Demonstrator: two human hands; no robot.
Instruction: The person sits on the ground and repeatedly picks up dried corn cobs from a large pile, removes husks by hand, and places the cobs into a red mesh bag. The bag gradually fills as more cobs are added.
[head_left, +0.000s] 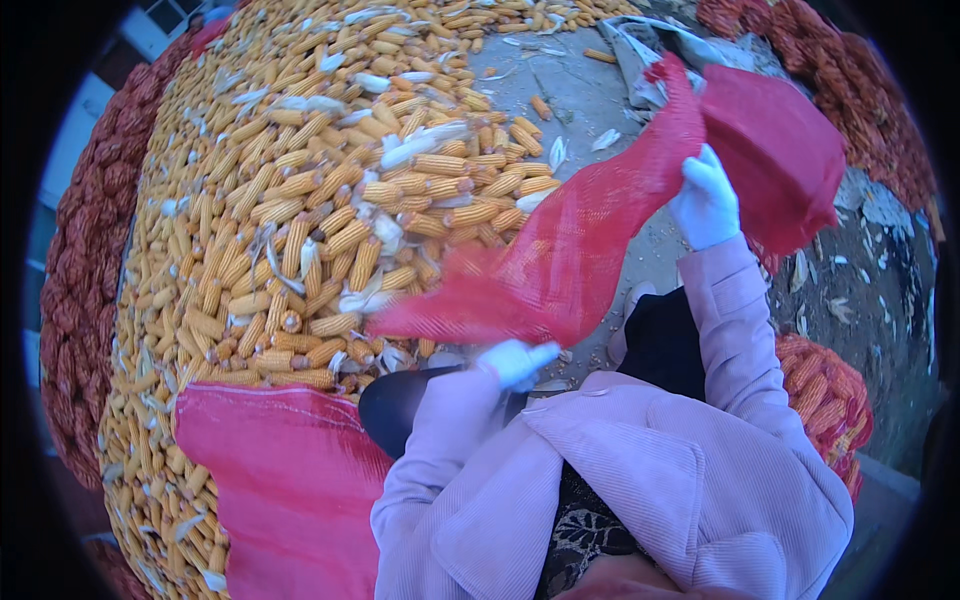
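A red mesh bag (590, 250) is stretched between my two white-gloved hands, its loose end blurred over the corn. My left hand (515, 364), low and close to my body, is closed on the bag's near edge. Higher up and to the right, my right hand (705, 200) grips the bag's other end. Beyond that hand spreads more red mesh cloth (775, 150); I cannot tell whether it belongs to the same bag. Under and left of the bag lies a big heap of yellow corn cobs (300, 230) with pale husks among them.
A flat red mesh bag (290, 490) lies on the cobs at my left. Filled red sacks (95, 270) line the far left, with more filled sacks (850, 90) at the upper right. One corn-filled mesh sack (825, 400) stands beside me. A whitish sheet (650, 60) lies crumpled on the grey ground.
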